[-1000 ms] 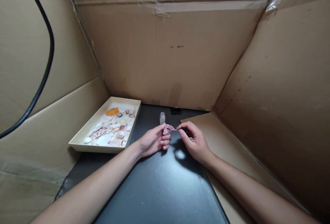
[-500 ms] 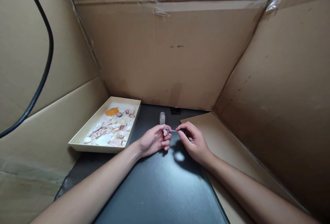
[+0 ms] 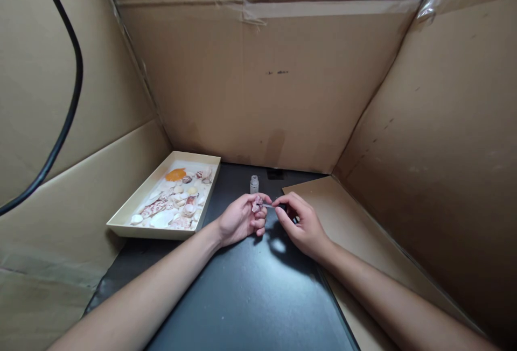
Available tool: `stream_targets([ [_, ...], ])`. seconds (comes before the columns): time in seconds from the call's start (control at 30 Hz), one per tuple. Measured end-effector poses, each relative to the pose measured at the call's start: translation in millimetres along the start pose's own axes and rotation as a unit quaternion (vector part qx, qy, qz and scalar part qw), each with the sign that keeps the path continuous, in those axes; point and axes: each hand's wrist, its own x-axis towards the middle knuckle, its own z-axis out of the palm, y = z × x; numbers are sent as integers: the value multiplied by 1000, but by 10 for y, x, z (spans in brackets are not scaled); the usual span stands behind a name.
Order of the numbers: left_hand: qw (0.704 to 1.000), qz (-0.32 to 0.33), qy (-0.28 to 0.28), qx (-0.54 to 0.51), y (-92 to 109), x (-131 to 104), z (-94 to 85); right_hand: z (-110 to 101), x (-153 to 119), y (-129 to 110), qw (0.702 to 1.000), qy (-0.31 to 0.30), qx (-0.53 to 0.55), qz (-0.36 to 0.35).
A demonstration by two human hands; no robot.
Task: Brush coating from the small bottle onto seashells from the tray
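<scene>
My left hand [image 3: 241, 220] is closed on a small pinkish seashell [image 3: 256, 204], pinched between thumb and fingers. My right hand [image 3: 304, 223] grips the dark handle of a thin applicator brush [image 3: 266, 205], partly hidden by the fingers. The brush's tip meets the shell, or lies right in front of it. Just behind my left hand stands a small clear bottle [image 3: 254, 184], upright and uncapped, its lower end hidden by the fingers.
A cream tray [image 3: 151, 233] at the left holds many shells and an orange piece [image 3: 176, 174]. A cardboard sheet [image 3: 319, 192] lies along the right of the dark table [image 3: 242, 297]. Cardboard walls [image 3: 250, 98] enclose the space; a black cable [image 3: 78, 71] hangs at upper left.
My right hand has shifted slightly left, bringing the brush further over the shell. The shell has turned a little in my left hand. Bottle and tray stay put.
</scene>
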Motion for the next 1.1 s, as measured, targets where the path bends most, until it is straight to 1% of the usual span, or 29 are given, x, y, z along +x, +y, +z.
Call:
stream_targets([
  [0.07,1000,-1,-2,-4,-3,8,-18,-3,-6,-7,1000,2,2,-3],
  [0.23,1000,-7,-8,-20,-14,24,-54,-4,-14,-20,1000,-19,4,-19],
  [0.43,1000,5,-1,-28,-8,12,-40,-12,-9,-8,1000,14,-11,-1],
  [0.57,999,6,12,-46,-10,8,-31,-11,-14,-5,1000,-8,3,-13],
  [0.73,998,4,11,-55,-12,15,-27,-7,-19,13,999,32,0,9],
  [0.9,999,2,12,-53,-13,14,-31,0,-26,21,1000,8,20,-10],
  [1.03,999,3,14,-49,-13,13,-31,0,-30,12,999,46,9,-4],
  [1.1,999,2,11,-46,-10,12,-24,-2,-34,4,999,40,17,-16],
])
